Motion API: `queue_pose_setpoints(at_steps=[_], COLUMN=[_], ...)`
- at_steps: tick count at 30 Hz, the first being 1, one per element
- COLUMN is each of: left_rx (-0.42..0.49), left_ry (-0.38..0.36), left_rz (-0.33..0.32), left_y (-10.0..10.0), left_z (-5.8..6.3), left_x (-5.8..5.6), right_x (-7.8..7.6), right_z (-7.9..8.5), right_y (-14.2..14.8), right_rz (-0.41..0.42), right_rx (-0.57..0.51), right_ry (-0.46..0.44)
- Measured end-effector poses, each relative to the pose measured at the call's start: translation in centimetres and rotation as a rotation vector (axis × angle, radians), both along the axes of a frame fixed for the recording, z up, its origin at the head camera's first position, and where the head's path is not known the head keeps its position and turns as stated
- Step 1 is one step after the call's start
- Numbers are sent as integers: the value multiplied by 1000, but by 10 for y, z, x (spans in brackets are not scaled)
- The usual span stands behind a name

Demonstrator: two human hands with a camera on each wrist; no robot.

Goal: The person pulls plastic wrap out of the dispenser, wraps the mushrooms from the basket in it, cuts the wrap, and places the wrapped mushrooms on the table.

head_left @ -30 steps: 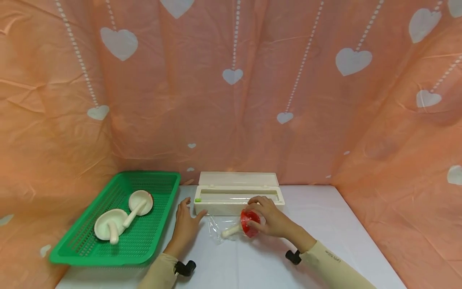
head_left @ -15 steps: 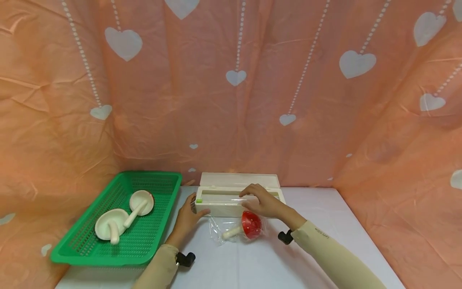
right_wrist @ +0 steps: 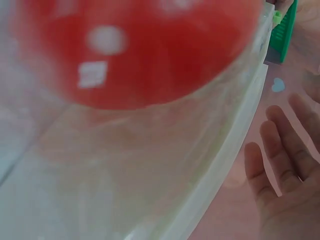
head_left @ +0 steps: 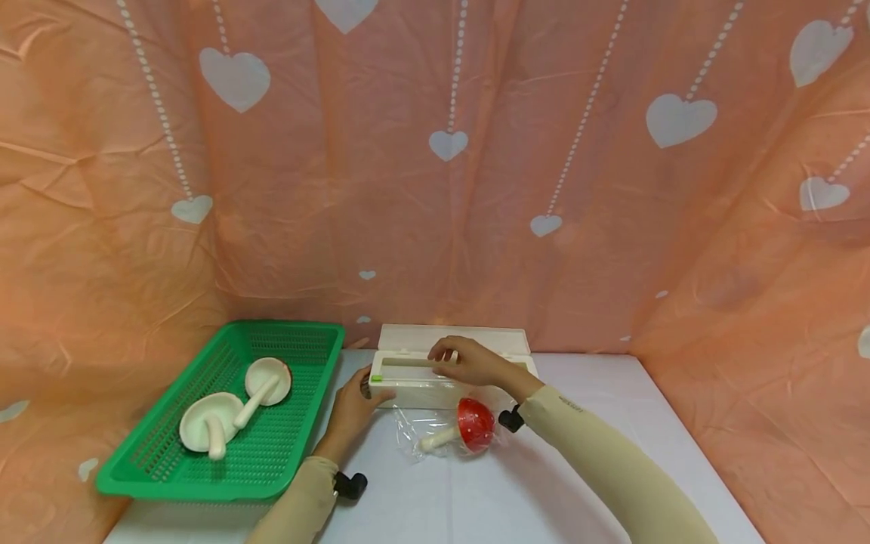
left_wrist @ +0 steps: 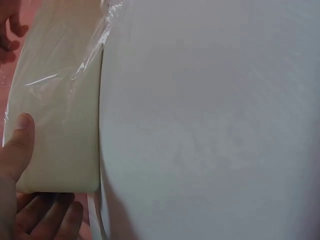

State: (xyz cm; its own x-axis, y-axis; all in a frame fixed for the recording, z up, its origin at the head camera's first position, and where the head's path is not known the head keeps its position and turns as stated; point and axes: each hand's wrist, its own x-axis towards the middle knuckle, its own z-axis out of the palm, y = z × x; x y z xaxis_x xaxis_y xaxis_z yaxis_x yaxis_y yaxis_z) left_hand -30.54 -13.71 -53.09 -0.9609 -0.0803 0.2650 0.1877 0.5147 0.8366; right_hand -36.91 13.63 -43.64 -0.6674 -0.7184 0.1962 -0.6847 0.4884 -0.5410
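Left hand on the left end of the white box, and it has a hold there: thumb on the front face, fingers bent round the end. Right hand over the middle of the box, fingers loosely bent and spread, gripping nothing I can make out; whether a fingertip meets the film is too fine to call. Now the red mushroom, on its side just in front of the box, cap to the right, pale stem pointing left and slightly toward the person. Nearer to the right arm, this one: the cap sits beside that wrist, with the hand reaching past it, while the left hand is off beyond the stem's tip. Clear film lies crumpled about the mushroom and runs up the box front. That film and the right forearm are the crowding here. The box lies crosswise, green slider at its left corner, lid tipped back behind. Well left, a green basket holds two more mushrooms, pale undersides up. Behind it all, an orange-pink backdrop with white hearts.
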Motion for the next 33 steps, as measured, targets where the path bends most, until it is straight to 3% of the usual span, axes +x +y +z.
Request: queue_pose_setpoints(at_steps=[14,24,33], left_rx=[36,76,66], left_ry=[11,23,38], left_rz=[-31,-82,-68], left_y=[-7,-6,-7], left_z=[1,0,-4], left_x=[2,0,-3], right_x=[-20,-23,-24], right_z=[4,-1,-2], right_y=[-39,-62,-78], right_rz=[93,116,160], right_rx=[13,39,48], right_ry=[1,-32,-43])
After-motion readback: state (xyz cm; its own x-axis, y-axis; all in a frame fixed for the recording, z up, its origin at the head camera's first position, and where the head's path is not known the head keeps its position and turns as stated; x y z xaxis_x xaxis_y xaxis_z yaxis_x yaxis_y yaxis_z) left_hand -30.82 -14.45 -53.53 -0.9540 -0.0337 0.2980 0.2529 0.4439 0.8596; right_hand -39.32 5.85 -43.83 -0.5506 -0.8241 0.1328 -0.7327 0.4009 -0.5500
